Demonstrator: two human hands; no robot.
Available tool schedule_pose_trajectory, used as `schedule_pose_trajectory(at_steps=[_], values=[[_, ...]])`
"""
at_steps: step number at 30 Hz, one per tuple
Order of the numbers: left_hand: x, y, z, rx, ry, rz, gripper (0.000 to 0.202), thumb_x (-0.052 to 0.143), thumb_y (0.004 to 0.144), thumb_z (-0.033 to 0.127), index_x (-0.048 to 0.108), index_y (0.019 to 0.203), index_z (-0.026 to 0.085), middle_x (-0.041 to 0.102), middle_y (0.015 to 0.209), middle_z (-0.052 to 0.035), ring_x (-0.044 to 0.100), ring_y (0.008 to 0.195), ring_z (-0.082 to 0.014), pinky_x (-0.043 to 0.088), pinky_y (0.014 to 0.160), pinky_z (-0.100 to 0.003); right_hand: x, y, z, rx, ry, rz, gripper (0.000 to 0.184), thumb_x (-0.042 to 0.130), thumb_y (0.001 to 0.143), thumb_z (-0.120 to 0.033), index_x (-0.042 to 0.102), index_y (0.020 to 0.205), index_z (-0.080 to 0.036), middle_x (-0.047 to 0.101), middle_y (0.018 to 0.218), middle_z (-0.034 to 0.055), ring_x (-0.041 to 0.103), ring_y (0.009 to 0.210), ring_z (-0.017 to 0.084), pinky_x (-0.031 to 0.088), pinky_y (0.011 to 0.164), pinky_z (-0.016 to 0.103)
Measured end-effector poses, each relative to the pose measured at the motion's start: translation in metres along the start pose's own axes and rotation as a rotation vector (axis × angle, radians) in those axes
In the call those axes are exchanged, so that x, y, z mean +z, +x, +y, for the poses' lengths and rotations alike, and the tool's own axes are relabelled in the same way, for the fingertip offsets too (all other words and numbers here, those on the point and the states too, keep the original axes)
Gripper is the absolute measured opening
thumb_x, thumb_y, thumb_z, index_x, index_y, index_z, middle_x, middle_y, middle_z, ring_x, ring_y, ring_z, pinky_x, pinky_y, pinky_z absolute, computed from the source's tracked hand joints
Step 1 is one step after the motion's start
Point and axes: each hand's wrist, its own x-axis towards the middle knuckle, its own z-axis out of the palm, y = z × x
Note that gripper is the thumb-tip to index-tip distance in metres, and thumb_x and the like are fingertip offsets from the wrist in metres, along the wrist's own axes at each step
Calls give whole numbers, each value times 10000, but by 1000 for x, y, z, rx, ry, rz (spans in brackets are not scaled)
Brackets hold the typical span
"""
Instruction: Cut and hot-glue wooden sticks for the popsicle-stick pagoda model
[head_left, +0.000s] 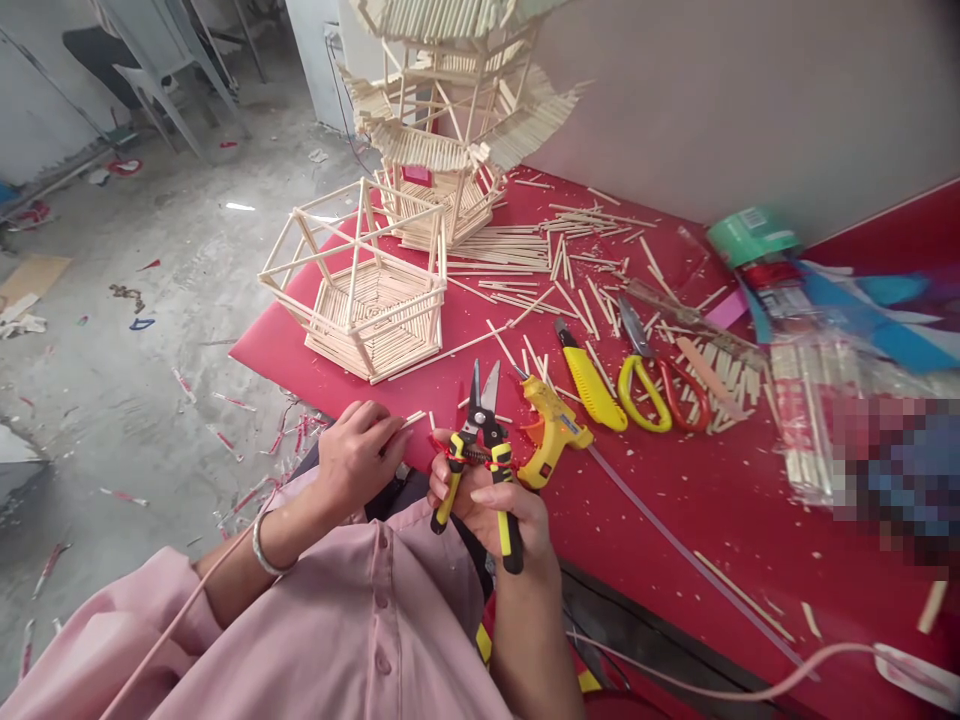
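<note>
Near the left corner of the red table (660, 530), the stick frame (382, 305) stands upright. Just off the near edge, the left hand (356, 455) pinches 1 short stick (413, 419) between thumb and fingers; to its right, the right hand (478, 508) holds the cutters (478, 424) by their 2 handles, blades apart. For a clean cut, I think, the stick should sit deep and square between the blades, fingertips away. The glue gun (553, 425) lies beside; its nozzle may be hot.

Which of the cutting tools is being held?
The spring-loaded snips with black-and-yellow handles, in the right hand, blades apart; the scissors and yellow utility knife lie on the red tabletop.
</note>
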Motion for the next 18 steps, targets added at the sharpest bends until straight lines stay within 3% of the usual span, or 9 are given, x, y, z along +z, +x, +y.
schedule_pose_trajectory(at_steps=[18], values=[[5,-1,-1,-8,-4,29,125,606,883,219,716,825,227,645,759,-15,588,697,-124,436,611,-235,-1,0,1,24,-26,20,569,593,617,-251,652,1181,-208,594,899,50,543,795,210,467,798,369]])
